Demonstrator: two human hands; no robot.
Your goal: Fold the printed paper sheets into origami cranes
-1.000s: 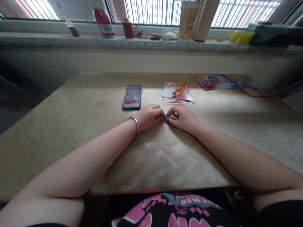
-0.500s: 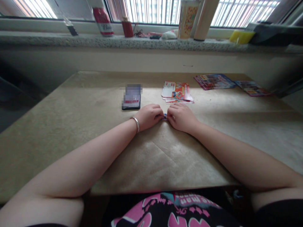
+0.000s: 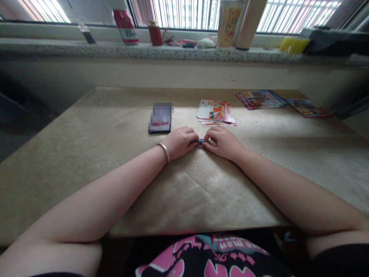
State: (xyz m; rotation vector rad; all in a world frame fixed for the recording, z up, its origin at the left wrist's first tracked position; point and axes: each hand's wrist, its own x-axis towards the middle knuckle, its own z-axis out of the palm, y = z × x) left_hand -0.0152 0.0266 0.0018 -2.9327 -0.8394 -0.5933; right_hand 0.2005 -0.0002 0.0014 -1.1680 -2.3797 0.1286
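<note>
Between my fingertips is a small blue-and-white piece [image 3: 200, 142], too small to name, low over the table. My left hand [image 3: 182, 142] pinches its left end; a silver bangle [image 3: 165, 152] circles that wrist. From the other side my right hand [image 3: 222, 141] pinches the right end between thumb and forefinger. Part of the piece is hidden by the fingers. Just beyond my left hand lies a phone [image 3: 160, 118], its screen blurred out. A small pile of red-and-white printed cards [image 3: 216, 112] lies beyond my right hand.
At the back right of the table [image 3: 86, 154] lie glossy printed packets [image 3: 262, 99] and another packet [image 3: 308, 107]. The stone windowsill [image 3: 173, 53] behind carries a red can [image 3: 125, 26], a red bottle [image 3: 155, 34], a patterned cup [image 3: 229, 23] and a yellow object [image 3: 294, 45].
My right hand's fingers have opened slightly and shifted on the piece, so more of it shows. My left hand has stayed nearly still.
</note>
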